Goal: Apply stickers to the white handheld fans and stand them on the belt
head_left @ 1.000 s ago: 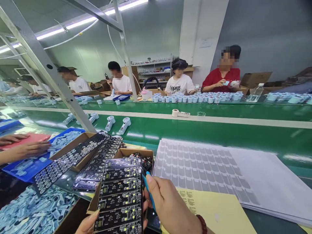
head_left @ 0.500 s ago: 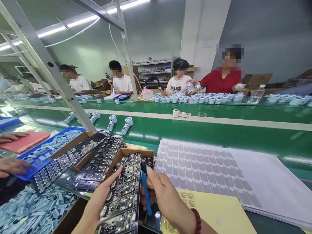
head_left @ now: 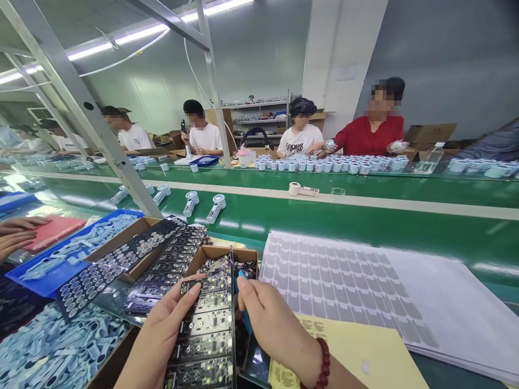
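My left hand (head_left: 162,324) grips a black circuit board panel (head_left: 208,321) by its left edge, thumb on top. Rows of small boards with chips and bright spots cover the panel's face. My right hand (head_left: 279,329) is closed around blue-handled pliers (head_left: 247,322) at the panel's right edge. The panel and my fingers hide most of the tool, including its jaws. Beneath the panel's far end stands a cardboard box (head_left: 229,250) with loose small boards inside. More board panels (head_left: 162,270) lie stacked just left of the box.
A black sheet of round stickers (head_left: 97,275) lies left, beside a blue tray (head_left: 36,278) and a heap of light blue plastic parts (head_left: 57,351). Sticker sheets (head_left: 344,275) and yellow paper (head_left: 357,346) lie right. A metal post (head_left: 109,140) stands by the green conveyor (head_left: 365,232). Co-workers sit opposite.
The panel has turned more edge-on and lowered slightly, between my hands. My right hand has shifted a little left, hiding more of the pliers. At left, a neighbour's hand has left the blue tray.
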